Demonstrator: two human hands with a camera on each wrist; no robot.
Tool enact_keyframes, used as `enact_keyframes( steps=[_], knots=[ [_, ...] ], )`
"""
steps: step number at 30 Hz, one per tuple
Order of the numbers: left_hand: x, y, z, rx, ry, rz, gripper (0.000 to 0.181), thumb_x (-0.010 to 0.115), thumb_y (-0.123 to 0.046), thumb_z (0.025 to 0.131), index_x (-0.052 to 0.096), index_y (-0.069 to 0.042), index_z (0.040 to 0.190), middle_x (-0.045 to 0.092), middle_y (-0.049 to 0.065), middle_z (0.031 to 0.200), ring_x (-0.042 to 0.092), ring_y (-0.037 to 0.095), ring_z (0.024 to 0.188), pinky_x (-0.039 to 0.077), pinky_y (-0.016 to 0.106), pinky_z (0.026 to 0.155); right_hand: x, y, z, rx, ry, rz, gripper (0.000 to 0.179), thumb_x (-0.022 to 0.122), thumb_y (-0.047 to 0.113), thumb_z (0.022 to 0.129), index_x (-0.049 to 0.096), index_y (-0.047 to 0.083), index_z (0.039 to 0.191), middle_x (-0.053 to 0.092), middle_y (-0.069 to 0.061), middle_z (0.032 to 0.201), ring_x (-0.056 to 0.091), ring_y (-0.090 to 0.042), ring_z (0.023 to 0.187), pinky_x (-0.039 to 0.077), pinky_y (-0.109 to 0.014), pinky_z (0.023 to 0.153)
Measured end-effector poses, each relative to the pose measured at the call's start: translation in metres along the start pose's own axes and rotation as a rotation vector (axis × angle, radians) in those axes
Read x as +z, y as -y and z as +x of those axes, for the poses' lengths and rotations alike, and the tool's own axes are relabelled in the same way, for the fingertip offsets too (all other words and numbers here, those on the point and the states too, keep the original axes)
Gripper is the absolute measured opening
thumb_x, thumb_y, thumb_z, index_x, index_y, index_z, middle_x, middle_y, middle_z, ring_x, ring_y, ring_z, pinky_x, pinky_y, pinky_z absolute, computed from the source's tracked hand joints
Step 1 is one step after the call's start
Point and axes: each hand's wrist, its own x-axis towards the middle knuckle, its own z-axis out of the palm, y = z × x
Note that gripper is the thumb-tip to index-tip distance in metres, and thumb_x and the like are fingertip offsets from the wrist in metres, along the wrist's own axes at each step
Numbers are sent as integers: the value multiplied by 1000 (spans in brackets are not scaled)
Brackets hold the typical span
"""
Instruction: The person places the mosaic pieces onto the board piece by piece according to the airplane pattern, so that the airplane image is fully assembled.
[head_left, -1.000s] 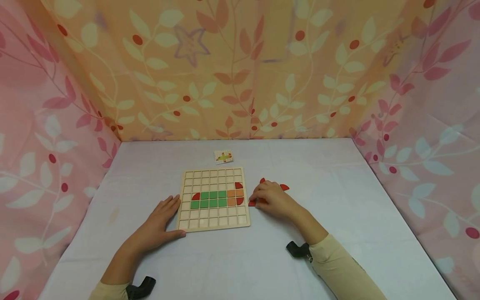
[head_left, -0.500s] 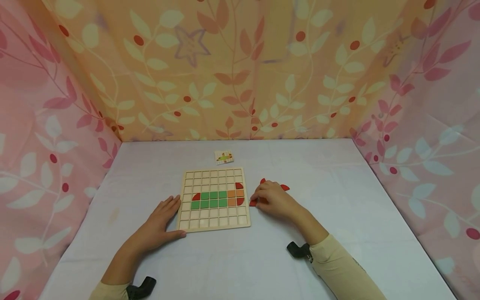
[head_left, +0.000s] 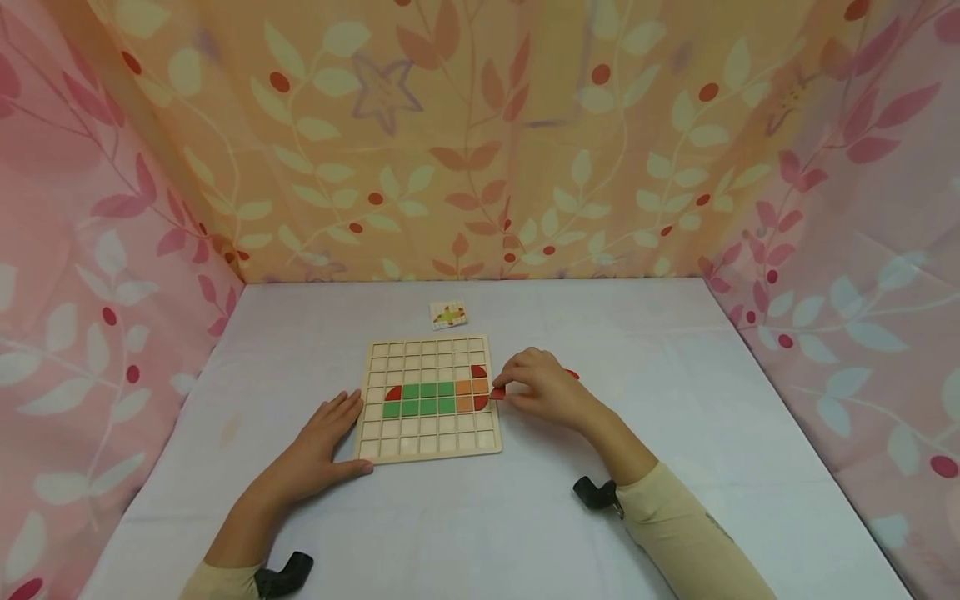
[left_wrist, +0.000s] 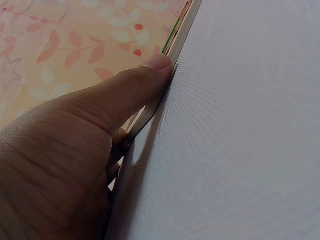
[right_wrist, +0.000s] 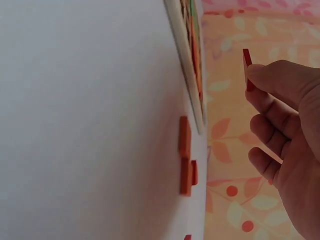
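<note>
A wooden grid board [head_left: 386,442] lies flat on the white table. In its cells are several green square tiles [head_left: 429,400], orange tiles [head_left: 464,402] and red quarter-round tiles [head_left: 477,371]. My left hand [head_left: 318,454] rests at the board's near left corner, fingers along the left side and thumb at the front edge; in the left wrist view the thumb [left_wrist: 135,85] touches the board's edge. Between thumb and forefinger my right hand [head_left: 551,387] pinches a red tile [right_wrist: 248,70], raised off the table just by the board's right edge.
Loose orange-red tiles [right_wrist: 185,155] lie on the table below the right hand, mostly hidden in the head view. Beyond the board sits a small pattern card [head_left: 448,315]. Floral cloth walls [head_left: 465,167] enclose the table's back and sides.
My right hand has lifted a red tile from the table and shifted slightly left toward the board's right edge. My left hand and the board have stayed in place.
</note>
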Motion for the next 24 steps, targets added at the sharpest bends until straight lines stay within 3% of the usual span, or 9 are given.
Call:
enact_keyframes(
  steps=[7,16,24],
  knots=[
    [0,-1,-2,-15,0,-9,114,78,-67,77,28,-9,162,22,6,171,10,33,159,9,47,129,-2,17,21,-68,-11,-22,21,77,23,92,77,25,114,68,11,112,54,-13,113,42,-40,104],
    [-1,-5,-2,-8,-11,-31,114,81,-62,77,28,-7,162,24,8,170,12,34,159,3,39,130,5,44,53,-140,-18,2,17,78,27,93,79,25,109,67,12,109,53,-11,110,42,-35,99],
    [-3,-7,0,-15,8,-25,115,80,-64,77,28,-7,162,23,8,170,11,34,159,9,49,129,15,66,77,-193,-3,-17,17,74,26,95,78,25,112,67,12,109,53,-10,111,42,-32,101]
  ],
)
